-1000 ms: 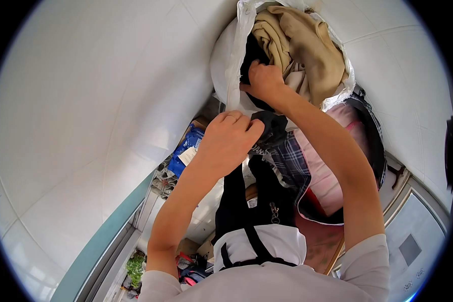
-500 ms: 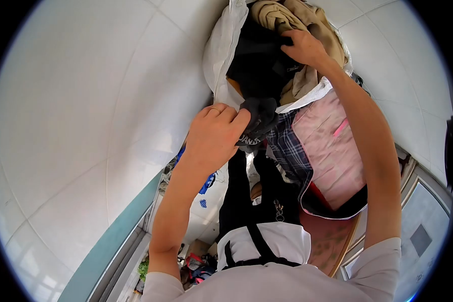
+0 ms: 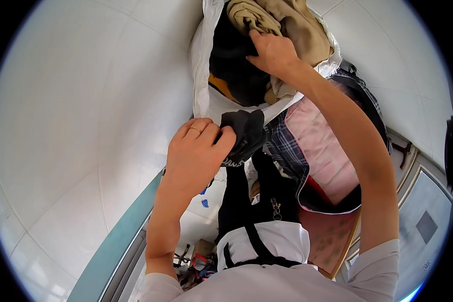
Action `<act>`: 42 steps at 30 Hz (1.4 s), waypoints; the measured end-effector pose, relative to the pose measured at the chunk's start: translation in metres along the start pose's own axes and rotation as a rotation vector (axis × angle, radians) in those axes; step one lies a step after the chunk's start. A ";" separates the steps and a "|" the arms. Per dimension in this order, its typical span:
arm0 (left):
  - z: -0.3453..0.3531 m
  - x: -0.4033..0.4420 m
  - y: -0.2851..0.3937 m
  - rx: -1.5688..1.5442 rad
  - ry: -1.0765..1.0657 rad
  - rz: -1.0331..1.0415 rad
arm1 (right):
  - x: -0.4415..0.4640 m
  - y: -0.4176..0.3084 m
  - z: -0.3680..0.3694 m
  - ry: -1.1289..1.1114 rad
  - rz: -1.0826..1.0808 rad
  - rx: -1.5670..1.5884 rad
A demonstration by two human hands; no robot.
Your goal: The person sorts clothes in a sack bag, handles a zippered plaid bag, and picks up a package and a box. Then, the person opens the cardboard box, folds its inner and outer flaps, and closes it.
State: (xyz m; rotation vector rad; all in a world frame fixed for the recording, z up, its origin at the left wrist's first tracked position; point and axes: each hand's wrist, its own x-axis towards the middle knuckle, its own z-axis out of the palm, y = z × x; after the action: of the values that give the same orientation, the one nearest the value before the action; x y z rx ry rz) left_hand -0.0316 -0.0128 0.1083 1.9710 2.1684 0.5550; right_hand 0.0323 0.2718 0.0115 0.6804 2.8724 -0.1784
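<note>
A large white woven sack [image 3: 201, 75] stands in front of me with its mouth spread wide, full of clothes. My left hand [image 3: 196, 148] is closed at the sack's near rim, gripping a dark grey cloth [image 3: 244, 132] with white lettering that is partly hidden by folds. Inside the mouth, my right hand [image 3: 276, 54] has its thumb and forefinger apart. It is over a black garment [image 3: 236, 65], beside tan clothes [image 3: 297, 25]; its other fingers are curled out of sight. A bit of orange-yellow cloth [image 3: 221, 86] shows below the black garment.
Right of the sack lies an open plaid bag [image 3: 287, 146] with a pink lining [image 3: 322, 146]. A white tiled wall [image 3: 60, 126] rises at left above a teal ledge [image 3: 113, 246]. A reddish board [image 3: 332, 236] is by my legs, and mixed items [image 3: 201, 261] lie low at left.
Both hands and the sack have shifted left in view. The right thumb and forefinger have spread apart, and the black garment lies lower in the sack. My left hand keeps hold of the dark grey cloth.
</note>
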 end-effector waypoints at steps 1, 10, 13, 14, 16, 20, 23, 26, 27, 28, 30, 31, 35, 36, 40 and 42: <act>-0.001 0.001 0.001 0.010 0.003 0.003 | -0.008 -0.011 0.002 0.065 -0.099 0.020; -0.001 0.006 0.009 -0.011 -0.027 -0.016 | -0.025 -0.078 0.096 -0.521 -0.364 -0.076; 0.007 0.008 0.013 -0.049 -0.049 -0.008 | -0.009 -0.098 0.113 -0.435 -0.192 -0.164; 0.011 0.009 0.012 -0.044 -0.048 -0.017 | -0.004 -0.102 0.120 -0.396 -0.147 -0.186; 0.015 0.006 0.010 -0.044 -0.059 -0.046 | 0.002 -0.107 0.134 -0.392 -0.097 -0.195; 0.019 -0.001 0.001 -0.075 -0.063 -0.089 | 0.020 -0.108 0.129 -0.436 -0.077 -0.196; 0.009 -0.004 0.000 -0.070 -0.073 -0.099 | 0.018 -0.097 0.100 -0.392 -0.038 -0.122; -0.002 -0.009 -0.003 -0.095 -0.058 -0.067 | 0.013 -0.049 0.056 -0.201 -0.040 -0.137; -0.003 -0.009 -0.002 -0.094 -0.042 -0.049 | 0.015 -0.025 0.043 -0.160 -0.041 -0.070; -0.003 -0.009 0.000 -0.095 -0.027 -0.030 | 0.015 -0.009 0.027 -0.138 -0.038 -0.051; -0.005 -0.007 0.003 -0.086 -0.002 0.005 | 0.012 0.000 0.013 -0.102 -0.041 -0.057; -0.006 -0.006 0.005 -0.075 0.005 0.017 | 0.012 -0.002 0.010 -0.130 -0.033 -0.090; -0.003 -0.006 0.004 -0.062 -0.009 0.035 | 0.011 -0.010 0.032 -0.121 -0.027 -0.119; -0.002 -0.007 0.005 -0.065 -0.025 0.036 | 0.009 -0.014 0.033 -0.089 -0.031 -0.109; -0.001 -0.008 0.006 -0.082 -0.072 0.034 | -0.003 -0.024 0.028 -0.203 -0.073 -0.152; -0.004 -0.007 0.006 -0.098 -0.119 0.011 | -0.012 -0.029 0.042 -0.193 -0.138 -0.111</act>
State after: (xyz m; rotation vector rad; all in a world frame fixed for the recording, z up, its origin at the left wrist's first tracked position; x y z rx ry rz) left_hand -0.0266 -0.0204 0.1136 1.9151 2.0220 0.5216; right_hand 0.0361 0.2344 -0.0245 0.4208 2.7197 -0.0967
